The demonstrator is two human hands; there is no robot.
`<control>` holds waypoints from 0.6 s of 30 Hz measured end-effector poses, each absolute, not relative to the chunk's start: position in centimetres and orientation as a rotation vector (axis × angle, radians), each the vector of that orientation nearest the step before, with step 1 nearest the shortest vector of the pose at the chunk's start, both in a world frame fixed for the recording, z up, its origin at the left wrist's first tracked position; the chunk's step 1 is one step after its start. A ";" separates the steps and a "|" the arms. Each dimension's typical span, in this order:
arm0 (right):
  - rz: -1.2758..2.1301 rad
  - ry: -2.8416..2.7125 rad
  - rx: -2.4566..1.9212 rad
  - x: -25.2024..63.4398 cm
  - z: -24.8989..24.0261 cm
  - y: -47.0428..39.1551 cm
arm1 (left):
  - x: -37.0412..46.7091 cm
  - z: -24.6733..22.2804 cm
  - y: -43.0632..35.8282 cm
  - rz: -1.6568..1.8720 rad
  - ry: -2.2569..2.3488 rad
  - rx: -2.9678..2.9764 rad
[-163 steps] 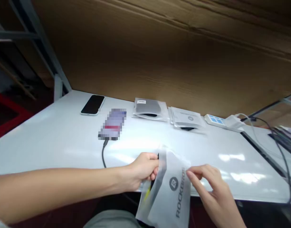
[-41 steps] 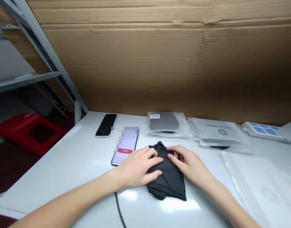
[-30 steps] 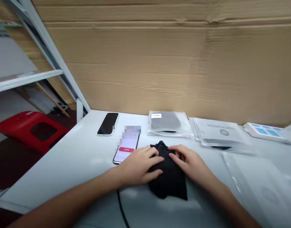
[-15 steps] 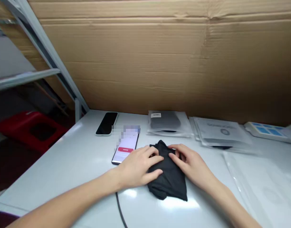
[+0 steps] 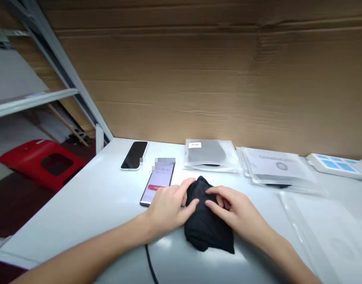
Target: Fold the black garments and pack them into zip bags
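I have the black cloth (image 5: 208,230) lying on the white table (image 5: 89,205) between my two hands. My left hand (image 5: 167,205) is open, thumb and forefinger parted on the cloth's left side; my right hand (image 5: 244,215) touches its other side, thumb and forefinger slightly apart, the rest curled. The cloth's lower edge has bare tabletop below it. Close beyond my left hand lies the lit phone (image 5: 162,177), so room there is tight; the dark phone (image 5: 134,155) sits farther off, near the back edge. Bagged items (image 5: 208,152) and stacked bags (image 5: 279,167) line the cardboard (image 5: 175,86), and a clear bag (image 5: 321,232) spreads to my right
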State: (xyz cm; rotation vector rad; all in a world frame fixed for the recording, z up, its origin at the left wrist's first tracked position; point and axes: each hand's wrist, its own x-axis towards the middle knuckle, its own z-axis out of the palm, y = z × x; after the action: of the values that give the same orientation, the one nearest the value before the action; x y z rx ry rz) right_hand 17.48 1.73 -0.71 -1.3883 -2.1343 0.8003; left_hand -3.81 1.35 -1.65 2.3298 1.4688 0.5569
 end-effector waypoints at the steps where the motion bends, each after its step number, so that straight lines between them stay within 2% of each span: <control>1: 0.794 -2.157 -1.385 17.4 -0.7 1.7 | -3.8 -1.7 1.3 0.563 1.438 2.304; 18: 0.772 -2.203 -1.272 16.1 -0.4 0.4 | -3.8 -1.9 0.5 0.876 0.962 1.917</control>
State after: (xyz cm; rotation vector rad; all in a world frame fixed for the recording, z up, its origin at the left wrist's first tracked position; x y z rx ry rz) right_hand 16.09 0.40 -0.41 -1.2722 -2.2035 0.7716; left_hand -3.80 0.48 -1.87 1.9175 0.9617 0.8764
